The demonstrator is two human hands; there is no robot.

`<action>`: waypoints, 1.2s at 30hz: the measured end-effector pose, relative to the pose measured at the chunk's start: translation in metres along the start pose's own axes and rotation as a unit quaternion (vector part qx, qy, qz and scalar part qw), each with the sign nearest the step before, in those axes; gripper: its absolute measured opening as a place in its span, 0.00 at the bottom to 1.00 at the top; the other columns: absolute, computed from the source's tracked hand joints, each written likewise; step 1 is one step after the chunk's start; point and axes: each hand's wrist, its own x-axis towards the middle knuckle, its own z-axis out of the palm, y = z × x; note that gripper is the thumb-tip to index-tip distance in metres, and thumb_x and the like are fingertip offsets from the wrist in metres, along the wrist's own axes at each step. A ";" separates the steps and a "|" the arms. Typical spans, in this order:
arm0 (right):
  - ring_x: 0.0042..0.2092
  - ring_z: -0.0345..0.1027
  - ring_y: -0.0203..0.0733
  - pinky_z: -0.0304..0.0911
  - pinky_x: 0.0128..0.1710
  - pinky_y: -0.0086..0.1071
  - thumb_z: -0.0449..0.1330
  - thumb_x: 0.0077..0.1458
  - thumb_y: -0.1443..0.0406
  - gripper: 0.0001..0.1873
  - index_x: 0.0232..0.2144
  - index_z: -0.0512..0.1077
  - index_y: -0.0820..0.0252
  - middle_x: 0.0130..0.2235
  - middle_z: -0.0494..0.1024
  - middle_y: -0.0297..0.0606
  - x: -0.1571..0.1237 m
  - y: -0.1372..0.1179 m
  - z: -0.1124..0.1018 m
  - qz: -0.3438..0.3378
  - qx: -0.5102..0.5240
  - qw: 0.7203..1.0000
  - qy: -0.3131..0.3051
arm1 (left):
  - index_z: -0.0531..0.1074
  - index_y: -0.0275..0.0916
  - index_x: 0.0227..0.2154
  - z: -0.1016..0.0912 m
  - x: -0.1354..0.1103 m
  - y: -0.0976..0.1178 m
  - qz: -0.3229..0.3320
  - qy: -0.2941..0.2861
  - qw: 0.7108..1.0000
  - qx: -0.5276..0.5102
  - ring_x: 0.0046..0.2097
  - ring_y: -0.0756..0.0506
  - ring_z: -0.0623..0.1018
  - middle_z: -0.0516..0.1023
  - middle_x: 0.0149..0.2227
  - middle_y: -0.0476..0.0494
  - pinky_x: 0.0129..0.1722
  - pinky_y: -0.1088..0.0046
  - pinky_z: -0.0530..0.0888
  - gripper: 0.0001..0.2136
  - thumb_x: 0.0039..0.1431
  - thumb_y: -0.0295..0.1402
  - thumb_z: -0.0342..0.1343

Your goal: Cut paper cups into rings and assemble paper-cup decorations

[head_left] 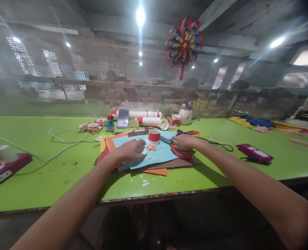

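My left hand [132, 150] rests over a stack of coloured paper, its fingers curled on a small white round piece [144, 151], partly hidden by the fingers. My right hand [186, 141] is closed on a pair of scissors with red handles [181, 152], whose blades point left over the light blue sheet [160, 160]. Between the hands a short red and white paper cup piece [154, 137] stands on that sheet. Just in front of it lies a small red and yellow cut-out [151, 148], with white scraps around.
Behind the paper are stacked paper cups [148, 121], a blue bottle [109, 125], orange and white paper crafts [92, 125] and a white jug [186, 114]. Purple power strips [255, 153] sit at both sides, with a white cable [65, 139] at left.
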 end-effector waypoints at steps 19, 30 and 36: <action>0.25 0.65 0.36 0.55 0.27 0.29 0.55 0.55 0.65 0.13 0.31 0.78 0.66 0.25 0.78 0.38 0.001 -0.057 0.004 -0.087 0.248 0.888 0.376 | 0.72 0.40 0.48 -0.010 0.014 -0.028 0.001 0.158 0.971 -0.181 0.44 0.42 0.76 0.76 0.47 0.39 0.41 0.66 0.72 0.23 0.47 0.38 0.60; 0.28 0.70 0.39 0.57 0.29 0.29 0.54 0.56 0.66 0.12 0.30 0.78 0.62 0.29 0.80 0.40 0.010 -0.065 0.031 -0.117 0.241 0.888 0.374 | 0.69 0.36 0.27 -0.059 0.004 -0.036 -0.079 0.563 0.720 -0.399 0.25 0.52 0.72 0.74 0.24 0.49 0.28 0.73 0.69 0.06 0.56 0.33 0.53; 0.28 0.69 0.40 0.57 0.29 0.29 0.54 0.57 0.68 0.11 0.37 0.76 0.63 0.28 0.79 0.39 0.012 -0.055 0.028 -0.078 0.199 0.893 0.396 | 0.71 0.35 0.24 -0.064 0.004 0.001 -0.030 0.465 0.812 -0.353 0.24 0.52 0.72 0.73 0.22 0.48 0.28 0.72 0.70 0.08 0.55 0.33 0.55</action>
